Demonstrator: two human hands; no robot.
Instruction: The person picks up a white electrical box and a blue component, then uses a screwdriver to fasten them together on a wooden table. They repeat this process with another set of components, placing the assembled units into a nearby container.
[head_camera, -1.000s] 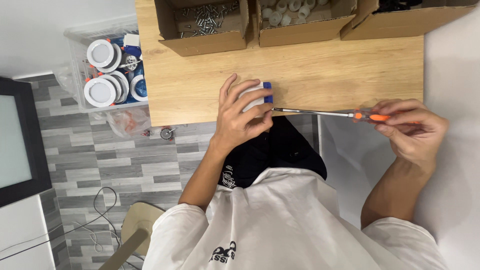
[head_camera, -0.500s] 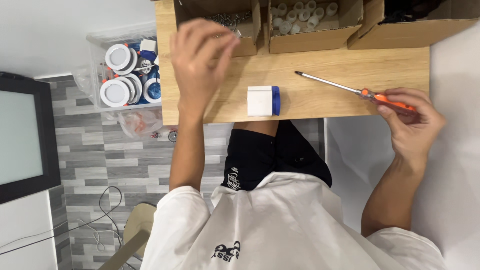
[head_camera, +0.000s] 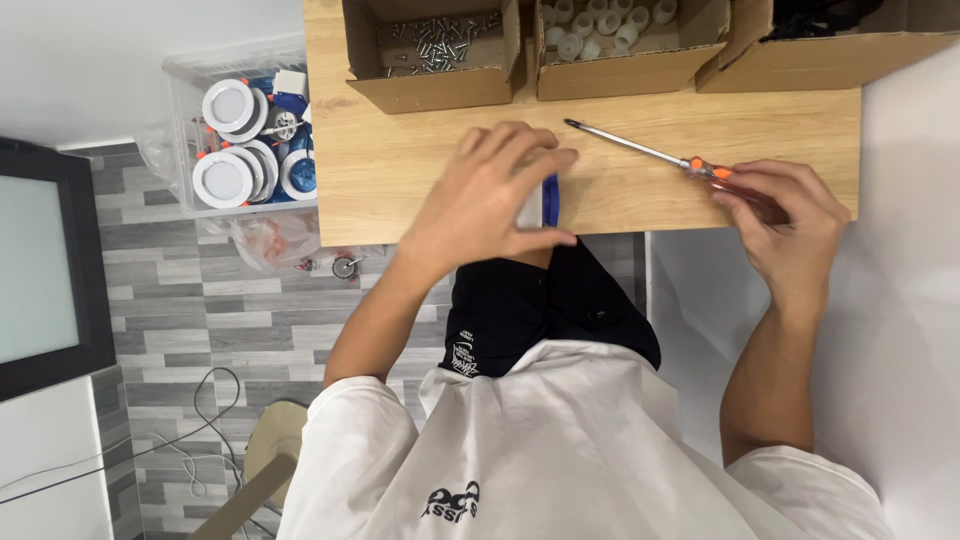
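My left hand (head_camera: 490, 195) covers a small white and blue block (head_camera: 548, 200) lying near the front edge of the wooden table (head_camera: 400, 150), fingers curled around it. Only the block's blue edge shows past my fingers. My right hand (head_camera: 780, 215) grips the orange handle of a screwdriver (head_camera: 650, 152), whose long metal shaft points left across the table, its tip just above my left hand's fingertips.
Three open cardboard boxes line the table's far edge: one with screws (head_camera: 435, 45), one with small white parts (head_camera: 600, 25), one at the right (head_camera: 830, 50). A clear plastic bin (head_camera: 250, 130) of round white lamps stands on the floor to the left. A dark screen (head_camera: 45, 260) is at far left.
My left hand came down from the screw box onto the white and blue block. My right hand with the screwdriver stayed at the table's right edge.
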